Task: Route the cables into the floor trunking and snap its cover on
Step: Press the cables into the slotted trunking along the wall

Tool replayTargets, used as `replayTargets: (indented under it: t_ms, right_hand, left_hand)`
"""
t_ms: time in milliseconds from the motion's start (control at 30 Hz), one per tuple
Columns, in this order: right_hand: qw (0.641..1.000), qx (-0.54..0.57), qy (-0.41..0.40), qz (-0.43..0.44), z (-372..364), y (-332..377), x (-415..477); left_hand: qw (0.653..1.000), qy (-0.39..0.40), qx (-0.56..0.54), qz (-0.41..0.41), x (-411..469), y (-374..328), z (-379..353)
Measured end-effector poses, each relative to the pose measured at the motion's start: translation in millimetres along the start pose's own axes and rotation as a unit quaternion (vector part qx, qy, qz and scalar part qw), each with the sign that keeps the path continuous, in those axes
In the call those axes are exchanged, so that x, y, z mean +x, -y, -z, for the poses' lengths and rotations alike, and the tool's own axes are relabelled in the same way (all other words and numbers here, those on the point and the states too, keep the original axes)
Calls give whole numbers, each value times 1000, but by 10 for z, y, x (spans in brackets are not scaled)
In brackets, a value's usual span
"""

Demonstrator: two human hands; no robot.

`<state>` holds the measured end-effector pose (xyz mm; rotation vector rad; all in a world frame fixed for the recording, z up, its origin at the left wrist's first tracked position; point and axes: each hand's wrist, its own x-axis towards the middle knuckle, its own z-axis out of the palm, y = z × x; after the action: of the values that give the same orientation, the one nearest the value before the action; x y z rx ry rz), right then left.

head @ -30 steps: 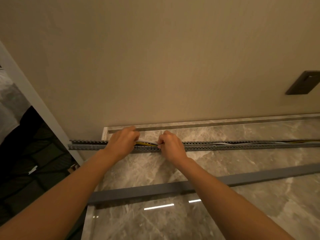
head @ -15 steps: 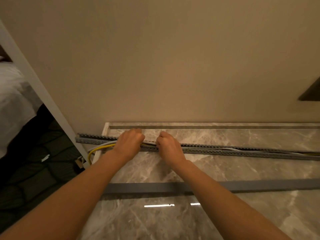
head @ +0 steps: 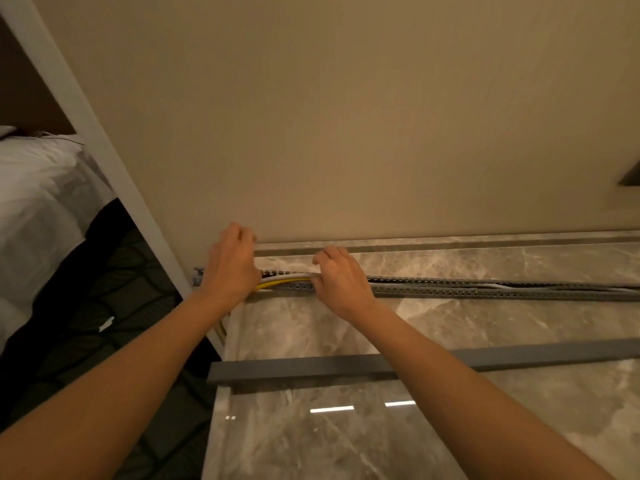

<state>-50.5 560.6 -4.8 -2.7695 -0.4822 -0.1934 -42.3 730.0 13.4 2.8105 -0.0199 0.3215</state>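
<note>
Left hand over left end of trunking, fingers curled loosely, knuckles up; gripping anything or not, cannot tell, palm side hidden. Right hand just beside it to the right, fingers bent down onto trunking, thumb side touching cables; a pinch or only a press, cannot tell. Both forearms bare, reaching in from bottom of view.

Beige wall filling upper view. Glossy marble floor below, light strips reflected near bottom. White bedding and dark patterned carpet at left, past white door frame. Dark plate on wall at far right edge, mostly cut off.

Grey slotted trunking lying on floor near wall base, open on top, running from left hand out to right edge. Grey cover flat on floor, apart from trunking, nearer to camera, roughly parallel, crossed by right forearm. White and yellow cables showing between the two hands, lying in channel; more white and dark cable visible in channel further right.
</note>
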Motion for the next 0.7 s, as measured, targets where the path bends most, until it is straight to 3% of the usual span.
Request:
replayTargets:
  t_ms: [100,200,300,500,700]
  right_hand:
    - [999,39,34,2,-142,305,89]
    - [995,75,58,24,-283,601,208]
    - [992,106,74,9,-349,816,298]
    - [985,146,85,-40,-341,874,367]
    - [985,138,89,-58,-362,887,397]
  left_hand:
    - [991,-6,-33,127,-14,356,94]
    - [958,72,-139,242,-23,687,69]
    - [920,239,-188,248,-63,860,18]
    - [831,342,-348,267,-103,1115,-109]
    - [865,396,-280,130,-87,1179,-119]
